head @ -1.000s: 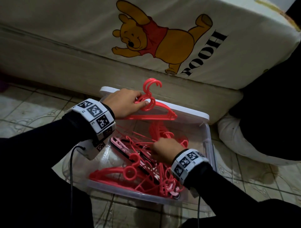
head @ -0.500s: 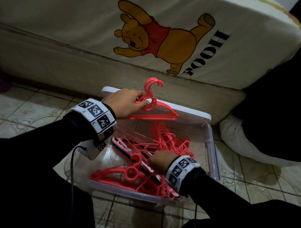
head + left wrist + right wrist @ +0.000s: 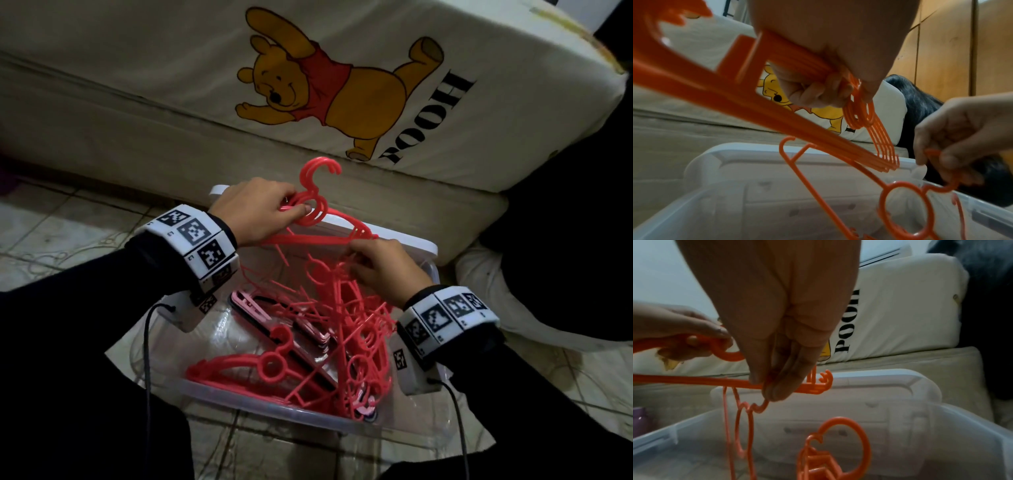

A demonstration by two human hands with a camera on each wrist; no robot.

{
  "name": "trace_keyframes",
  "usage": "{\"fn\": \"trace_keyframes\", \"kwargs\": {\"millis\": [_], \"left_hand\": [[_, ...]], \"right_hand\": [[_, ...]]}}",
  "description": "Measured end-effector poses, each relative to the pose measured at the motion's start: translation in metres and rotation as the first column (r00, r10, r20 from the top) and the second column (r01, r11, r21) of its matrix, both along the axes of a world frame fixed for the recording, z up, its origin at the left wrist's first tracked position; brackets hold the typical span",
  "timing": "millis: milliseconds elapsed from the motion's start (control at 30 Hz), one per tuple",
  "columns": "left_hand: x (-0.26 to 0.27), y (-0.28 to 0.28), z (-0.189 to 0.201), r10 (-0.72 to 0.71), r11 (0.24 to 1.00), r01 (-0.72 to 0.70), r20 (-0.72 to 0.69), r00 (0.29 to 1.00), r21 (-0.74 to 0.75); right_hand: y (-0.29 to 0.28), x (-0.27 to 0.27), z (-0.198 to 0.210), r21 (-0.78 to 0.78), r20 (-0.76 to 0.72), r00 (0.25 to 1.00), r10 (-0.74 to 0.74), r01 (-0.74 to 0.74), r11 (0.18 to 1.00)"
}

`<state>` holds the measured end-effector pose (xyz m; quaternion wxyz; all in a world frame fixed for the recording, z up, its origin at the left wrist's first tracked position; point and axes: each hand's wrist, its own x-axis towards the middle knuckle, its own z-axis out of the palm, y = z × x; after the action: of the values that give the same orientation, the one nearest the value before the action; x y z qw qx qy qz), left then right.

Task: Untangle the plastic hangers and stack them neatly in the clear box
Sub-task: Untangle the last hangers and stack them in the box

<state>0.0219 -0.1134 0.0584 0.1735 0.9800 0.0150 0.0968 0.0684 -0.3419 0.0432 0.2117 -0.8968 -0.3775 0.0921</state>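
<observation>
Since the earlier frames the right hand (image 3: 380, 270) has come up out of the tangle in the bottom of the clear box (image 3: 433, 270) and now sits level with the far rim, fingers curled together and pinching the hook of a single hanger (image 3: 902, 209), which dangles below the fingertips into the box. The left hand (image 3: 255, 214) has stayed above the far rim, thumb and curled fingers closed around the necks of a held bundle of hangers (image 3: 322, 228); the bundle has kept its place, hooks rising just past the thumb and the shoulder ends reaching across to touch the right fingertips. The hangers are thin, glossy moulded plastic, coral-red from the head view and orange at the wrists, each with a ring below the hook, a flat ribbed bar and small notches at the ends. Below both hands the loose pile of hangers (image 3: 308, 346) lies jumbled on the box floor, a few paler pink ones with dark strips among them. The box is translucent, smooth-walled plastic with rounded corners and a thicker whitish rim. Beyond the fingers stands a cream mattress (image 3: 479, 113) in soft fabric printed with a yellow bear and black letters; the floor (image 3: 51, 226) is pale patterned tile.
</observation>
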Motion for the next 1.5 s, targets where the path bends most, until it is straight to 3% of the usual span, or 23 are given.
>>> {"fn": "trace_keyframes", "kwargs": {"millis": [167,300,533,833,1033,1233,1367,1500], "left_hand": [[0.000,0.001,0.001,-0.011,0.999,0.012,-0.013,1.000,0.030],[0.001,0.006,0.000,0.013,0.999,-0.012,-0.036,0.999,0.044],[0.001,0.010,-0.002,0.020,0.998,-0.017,-0.050,0.999,0.055],[0.001,0.007,-0.004,-0.033,0.997,0.038,-0.080,0.996,0.062],[0.000,0.001,-0.006,-0.073,0.993,0.080,-0.077,0.994,0.091],[0.001,0.001,-0.007,-0.098,0.993,0.102,-0.079,0.992,0.054],[0.001,0.005,-0.010,-0.100,0.994,0.105,-0.097,0.990,0.043],[0.001,0.008,-0.010,-0.126,0.992,0.124,-0.117,0.985,-0.023]], "right_hand": [[0.009,-0.014,-0.013,-0.148,-0.017,0.997,0.070,-0.072,0.986],[0.024,-0.035,-0.032,-0.289,-0.037,0.975,0.218,-0.220,0.932],[0.041,-0.061,-0.046,-0.342,-0.090,0.894,0.439,-0.442,0.830],[0.041,-0.067,-0.048,-0.384,-0.066,0.804,0.590,-0.566,0.729],[0.043,-0.073,-0.055,-0.403,-0.038,0.880,0.473,-0.447,0.799],[0.039,-0.054,-0.060,-0.382,-0.159,0.954,0.256,-0.298,0.875],[0.027,-0.031,-0.039,-0.192,-0.159,0.983,0.087,-0.118,0.974],[0.012,-0.011,-0.011,-0.030,-0.077,0.996,-0.034,0.031,0.999]]}}
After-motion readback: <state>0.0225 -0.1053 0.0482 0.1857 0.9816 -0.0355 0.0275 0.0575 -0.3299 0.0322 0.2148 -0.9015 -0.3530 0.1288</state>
